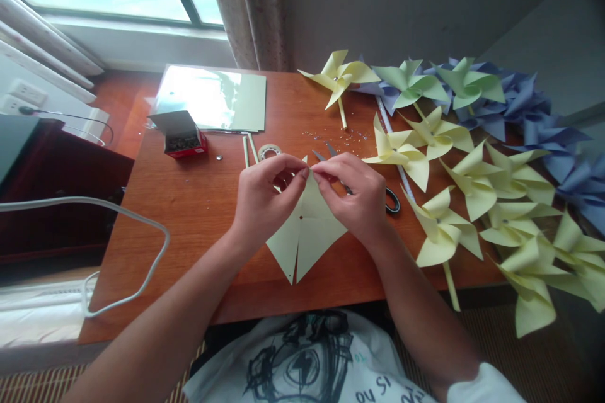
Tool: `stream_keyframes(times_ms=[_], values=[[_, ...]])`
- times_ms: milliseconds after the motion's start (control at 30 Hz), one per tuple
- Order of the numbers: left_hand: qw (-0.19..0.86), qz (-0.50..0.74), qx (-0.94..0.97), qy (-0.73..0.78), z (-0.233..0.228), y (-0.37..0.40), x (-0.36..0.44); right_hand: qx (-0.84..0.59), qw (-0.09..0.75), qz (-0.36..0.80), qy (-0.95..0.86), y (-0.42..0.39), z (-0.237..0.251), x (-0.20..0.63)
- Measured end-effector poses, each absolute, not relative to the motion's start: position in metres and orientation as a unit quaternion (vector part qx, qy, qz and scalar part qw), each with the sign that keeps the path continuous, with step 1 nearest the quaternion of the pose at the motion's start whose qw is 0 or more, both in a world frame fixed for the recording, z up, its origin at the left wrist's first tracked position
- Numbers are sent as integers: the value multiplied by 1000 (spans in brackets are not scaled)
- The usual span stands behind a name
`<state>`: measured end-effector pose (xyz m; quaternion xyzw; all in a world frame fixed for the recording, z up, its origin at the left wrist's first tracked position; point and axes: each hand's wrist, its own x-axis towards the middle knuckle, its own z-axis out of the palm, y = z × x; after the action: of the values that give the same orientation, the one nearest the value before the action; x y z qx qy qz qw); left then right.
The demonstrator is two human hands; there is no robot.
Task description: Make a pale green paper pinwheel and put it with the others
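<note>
Head view: slit paper sheet (307, 234) is over the bench (189, 258), running from the pinch back toward the shirt (302, 362), long axis near-to-far. Left hand (270, 194) and right hand (353, 192) both clamp its far end, fingers together, tips nearly touching; neither hand nearer. Center hole (301, 218) sits shirt-side of both. Can't tell if anything small is pinched too.

The pale-green paper (316, 236), slit and center-holed, is turned cornerwise.
</note>
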<state>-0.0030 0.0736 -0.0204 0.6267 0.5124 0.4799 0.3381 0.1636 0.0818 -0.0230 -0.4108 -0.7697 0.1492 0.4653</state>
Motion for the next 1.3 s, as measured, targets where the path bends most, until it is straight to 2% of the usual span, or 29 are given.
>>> stream_keyframes(times_ms=[300, 567, 1000, 1300], values=[[349, 494, 603, 520, -21, 72, 0, -392, 470, 78, -787, 78, -26, 160], [393, 501, 582, 506, -22, 72, -1, -436, 480, 138, -748, 78, -21, 160], [236, 474, 670, 521, -18, 69, 0, -419, 480, 126, -761, 78, -22, 160], [235, 477, 680, 505, -17, 68, 1, -426, 479, 174, -747, 77, -19, 160]])
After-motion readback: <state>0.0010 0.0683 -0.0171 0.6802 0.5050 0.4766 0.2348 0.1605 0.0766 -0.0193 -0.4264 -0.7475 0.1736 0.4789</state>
